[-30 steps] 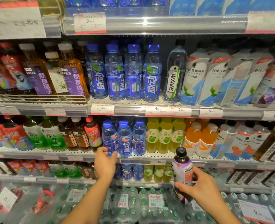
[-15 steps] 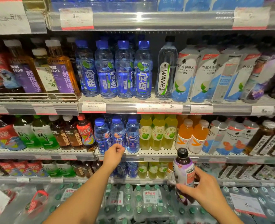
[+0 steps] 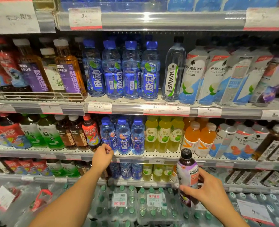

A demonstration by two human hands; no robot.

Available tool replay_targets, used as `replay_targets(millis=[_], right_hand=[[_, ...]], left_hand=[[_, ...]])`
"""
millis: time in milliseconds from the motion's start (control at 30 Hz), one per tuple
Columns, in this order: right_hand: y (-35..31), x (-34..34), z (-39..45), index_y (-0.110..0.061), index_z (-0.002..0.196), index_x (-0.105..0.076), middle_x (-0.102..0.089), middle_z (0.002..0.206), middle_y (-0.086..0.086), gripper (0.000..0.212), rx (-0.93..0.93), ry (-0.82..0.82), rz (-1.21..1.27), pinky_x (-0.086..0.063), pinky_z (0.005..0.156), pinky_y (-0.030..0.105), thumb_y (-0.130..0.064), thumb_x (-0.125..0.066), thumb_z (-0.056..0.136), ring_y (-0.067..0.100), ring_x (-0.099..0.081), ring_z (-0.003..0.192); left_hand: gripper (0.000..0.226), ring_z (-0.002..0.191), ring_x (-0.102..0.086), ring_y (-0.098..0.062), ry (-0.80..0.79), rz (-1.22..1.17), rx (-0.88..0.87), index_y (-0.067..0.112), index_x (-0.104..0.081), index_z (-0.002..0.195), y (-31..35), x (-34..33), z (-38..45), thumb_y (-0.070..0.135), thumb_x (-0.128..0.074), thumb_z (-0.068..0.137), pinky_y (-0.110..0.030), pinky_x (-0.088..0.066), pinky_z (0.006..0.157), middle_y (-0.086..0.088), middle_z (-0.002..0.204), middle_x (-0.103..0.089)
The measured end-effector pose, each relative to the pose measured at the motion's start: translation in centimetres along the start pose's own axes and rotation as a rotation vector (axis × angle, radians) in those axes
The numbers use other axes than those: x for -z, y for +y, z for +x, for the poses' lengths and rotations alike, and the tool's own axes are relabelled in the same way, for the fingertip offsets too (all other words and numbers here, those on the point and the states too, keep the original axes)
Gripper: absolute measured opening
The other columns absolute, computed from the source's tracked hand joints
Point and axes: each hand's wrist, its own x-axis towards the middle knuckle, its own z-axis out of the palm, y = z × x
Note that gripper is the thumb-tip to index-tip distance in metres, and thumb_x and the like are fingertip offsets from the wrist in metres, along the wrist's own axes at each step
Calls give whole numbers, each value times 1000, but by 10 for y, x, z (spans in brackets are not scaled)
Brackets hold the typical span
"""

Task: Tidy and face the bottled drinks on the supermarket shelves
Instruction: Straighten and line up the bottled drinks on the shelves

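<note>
My right hand grips a dark purple bottle with a black cap, held upright in front of the lower shelves. My left hand is loosely curled at the edge of the second shelf, just below and touching the leftmost of three small blue-capped bottles. Its fingers hold nothing that I can see. Above, on the upper shelf, stand several larger blue bottles and a clear WAVE bottle.
Yellow-green bottles and orange bottles stand right of the small blue ones. Green tea and brown tea bottles fill the left. Shrink-wrapped water packs sit at the bottom. Price tags line the shelf rails.
My left hand rose from the shelf edge to the base of the small blue bottles and curled its fingers. The right hand kept the purple bottle nearly still.
</note>
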Motion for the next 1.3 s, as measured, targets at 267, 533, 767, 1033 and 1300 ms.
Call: replay_targets(millis=[267,533,767,1033,1300], right_hand=[[2,5,4,-40,110,-68,-70,92,-37,59,-18,14,81,-49,76,8,-49,-91,57,-11,-68,88],[17,61,15,-37,101,-66,-71,89,-32,49,-27,137,132,-53,74,16,-54,-87,59,-6,-68,83],[39,140,34,-38,84,-58,-66,77,-36,37,-29,297,92,-46,67,12,-39,-91,69,-15,-61,75],[55,259,72,-39,90,-64,-71,85,-20,35,6,518,33,-51,75,25,-48,-90,69,-5,-65,83],[48,340,104,-35,80,-54,-60,76,-18,35,81,645,10,-38,61,14,-41,-88,76,-6,-57,69]], left_hand=[[12,72,-64,-8,-143,260,-289,29,-61,85,13,8,-11,24,-69,92,-29,-43,63,11,79,-69],[35,94,-66,-20,12,546,-1015,26,-65,110,155,-28,-57,46,-50,85,-37,-58,71,8,105,-67],[53,130,-54,-30,59,618,-1340,25,-61,133,296,-72,-109,48,-53,86,-48,-49,103,-2,145,-56],[72,154,-18,-34,14,749,-1327,29,-35,155,386,-148,-135,56,-51,90,-59,-17,122,-5,166,-25],[79,156,-5,-35,0,840,-1199,28,-22,160,399,-194,-136,59,-47,92,-63,-10,122,-8,170,-6]])
